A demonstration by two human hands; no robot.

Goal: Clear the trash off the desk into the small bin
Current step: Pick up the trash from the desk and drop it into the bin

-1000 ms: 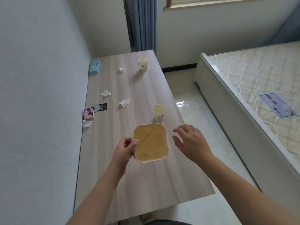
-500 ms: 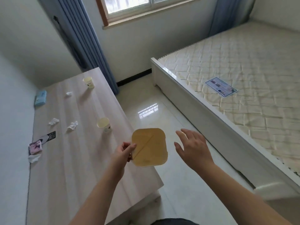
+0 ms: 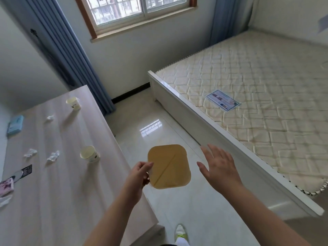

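Bright daylight pours through the window (image 3: 134, 9), glare patch gleaming on the floor tiles (image 3: 150, 129); wide-angle bending, mattress (image 3: 266, 96) blurring rightward.

Both forearms are left bare, no sleeves seen; a white shoe (image 3: 180, 233) with yellow-green laces is worn.

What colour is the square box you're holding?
The square box is yellowish tan with one diagonal crease. The head view shows it in the left hand.

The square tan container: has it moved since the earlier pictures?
Yes. The square tan container, pinched by the left hand, went from above the desk rightward, past its edge, over the floor.
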